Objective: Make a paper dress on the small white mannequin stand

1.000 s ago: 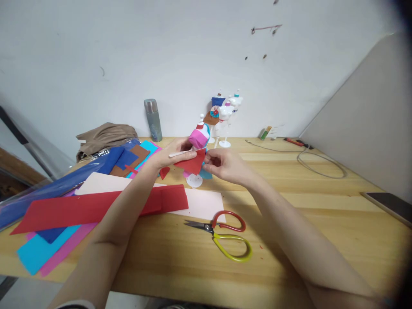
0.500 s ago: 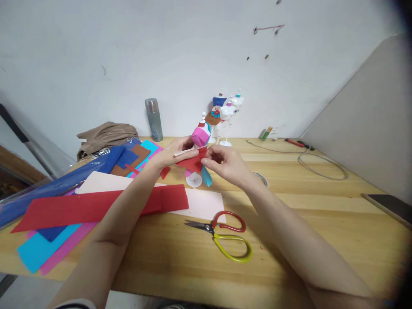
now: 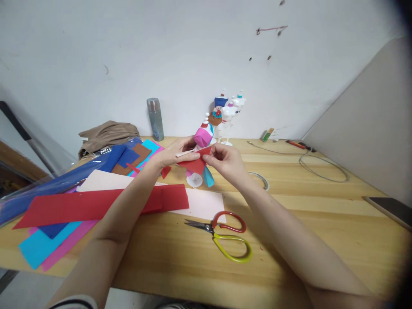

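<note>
A small white dress form, wrapped in a pink piece (image 3: 203,137), stands tilted between my hands on a round white base (image 3: 194,180). My left hand (image 3: 180,155) is closed at its left side, with the thumb pressing a red piece of paper or cloth (image 3: 198,165) against the form's lower part. Its other fingers are partly hidden behind. Between thumb and finger, my right hand (image 3: 224,159) pinches the red piece's upper right edge. A blue strip (image 3: 208,177) hangs below it. A pale strip (image 3: 186,153) lies along my left hand.
Scissors (image 3: 212,229) lie near the front, beside red (image 3: 106,204) and pale (image 3: 204,201) sheets. Other dress forms (image 3: 228,111) stand behind. A flask (image 3: 155,120) and brown cloth (image 3: 107,137) sit at back left. A tape roll (image 3: 261,180), cable (image 3: 301,161) and phone (image 3: 389,210) are rightward.
My right thumb and fingers have closed in on the red piece's upper right edge, lifting it slightly. My left hand still holds at the left. The view has shifted a little.
</note>
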Action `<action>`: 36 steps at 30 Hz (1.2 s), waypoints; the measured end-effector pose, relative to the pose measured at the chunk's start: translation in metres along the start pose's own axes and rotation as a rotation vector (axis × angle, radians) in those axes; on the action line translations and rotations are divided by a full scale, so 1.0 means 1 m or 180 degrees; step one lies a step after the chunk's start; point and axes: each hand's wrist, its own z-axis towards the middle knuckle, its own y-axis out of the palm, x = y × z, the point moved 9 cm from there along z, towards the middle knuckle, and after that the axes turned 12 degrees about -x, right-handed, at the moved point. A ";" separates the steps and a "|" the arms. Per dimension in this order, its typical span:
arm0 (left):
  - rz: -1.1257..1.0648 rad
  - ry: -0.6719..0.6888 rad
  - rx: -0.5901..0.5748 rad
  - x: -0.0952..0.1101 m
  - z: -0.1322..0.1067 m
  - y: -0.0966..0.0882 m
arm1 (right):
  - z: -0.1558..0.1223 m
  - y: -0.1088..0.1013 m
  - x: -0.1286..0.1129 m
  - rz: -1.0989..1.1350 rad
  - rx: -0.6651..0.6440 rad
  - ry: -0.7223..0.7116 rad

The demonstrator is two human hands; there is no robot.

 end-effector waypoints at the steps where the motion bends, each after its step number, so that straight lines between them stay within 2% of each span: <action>1: -0.0012 -0.0010 -0.0030 0.000 0.000 0.001 | 0.000 0.000 0.001 0.0024 0.0014 -0.0003; 8: -0.0044 -0.0079 0.0012 -0.004 0.000 -0.001 | -0.003 -0.003 -0.001 0.0066 0.0197 -0.0011; 14: -0.0028 -0.0063 0.0137 -0.006 -0.003 -0.008 | 0.000 -0.001 0.000 0.0227 0.0082 -0.0004; 24: -0.0067 -0.0049 0.0186 -0.013 0.000 -0.009 | 0.004 0.004 -0.004 0.0575 -0.0076 -0.0071; 27: 0.0028 -0.0201 0.0258 -0.011 -0.003 -0.013 | 0.004 0.003 -0.003 0.0645 -0.0109 -0.0076; 32: 0.0423 -0.0472 0.0279 0.007 -0.012 -0.022 | 0.005 0.005 -0.001 0.0810 -0.0160 -0.0020; 36: 0.1059 -0.1024 0.0676 0.019 -0.029 -0.039 | 0.005 0.008 0.000 0.0952 -0.0220 0.0068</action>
